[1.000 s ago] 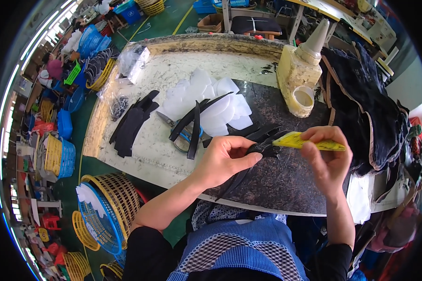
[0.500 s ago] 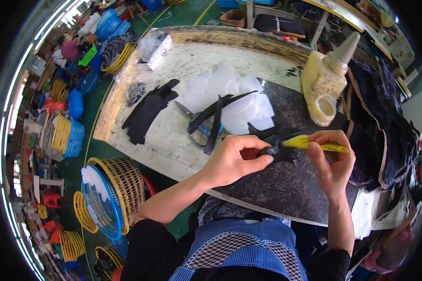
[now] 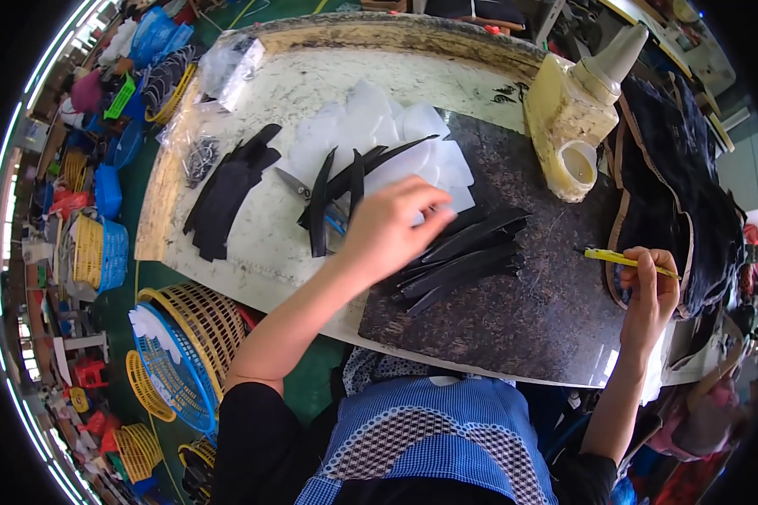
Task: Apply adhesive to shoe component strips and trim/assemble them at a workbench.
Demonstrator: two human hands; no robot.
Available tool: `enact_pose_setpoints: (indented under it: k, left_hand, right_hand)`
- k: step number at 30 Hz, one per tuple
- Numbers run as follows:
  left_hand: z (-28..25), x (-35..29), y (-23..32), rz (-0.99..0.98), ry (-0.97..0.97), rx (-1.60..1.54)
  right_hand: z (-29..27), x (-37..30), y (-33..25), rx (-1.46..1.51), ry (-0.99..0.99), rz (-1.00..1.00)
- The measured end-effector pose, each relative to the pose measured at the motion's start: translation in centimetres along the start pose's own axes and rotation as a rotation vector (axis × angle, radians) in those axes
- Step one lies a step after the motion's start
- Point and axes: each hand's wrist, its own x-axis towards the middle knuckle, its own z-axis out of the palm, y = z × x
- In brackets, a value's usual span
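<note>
My left hand (image 3: 396, 225), slightly blurred, hovers above the near left part of a dark mottled board (image 3: 556, 286). Its thumb stands apart from the curled fingers, and nothing shows between them. Beneath and beside it lies a fanned pile of narrow black strips (image 3: 472, 261). In my right hand (image 3: 651, 290), at the board's right side, is a slim yellow-handled brush (image 3: 621, 257) with a dark tip pointing left. Separate black strips (image 3: 321, 202) lie left of my left hand, across white translucent sheets (image 3: 358, 118) and scissors (image 3: 293, 183) with blue handles.
A glue-stained bottle (image 3: 564, 126) with a cone nozzle and round side opening stands at the far right. Dark fabric pieces (image 3: 665, 185) drape beyond it. More black pieces (image 3: 232, 194) and a plastic bag (image 3: 227, 67) lie left. Stacked baskets (image 3: 202, 311) stand beside the table.
My left hand has let go of a black strip, and another strip now lies by the scissors. My right hand has carried the brush away to the right. The view has shifted slightly.
</note>
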Motion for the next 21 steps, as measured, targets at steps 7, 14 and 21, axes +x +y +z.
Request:
enact_pose_setpoints:
  k: [7, 14, 21]
  left_hand:
    - [3.8, 1.2, -0.4, -0.012, -0.134, 0.174]
    - [2.9, 1.9, 0.4, 0.052, -0.255, 0.283]
    - [2.5, 2.2, 0.2, 0.131, -0.348, 0.426]
  right_hand:
    - [-0.2, 1.4, -1.2, -0.155, -0.014, -0.088]
    - [4.1, 7.5, -1.2, -0.533, -0.039, -0.279]
    - [5.0, 11.2, 1.6, -0.495, -0.134, -0.136]
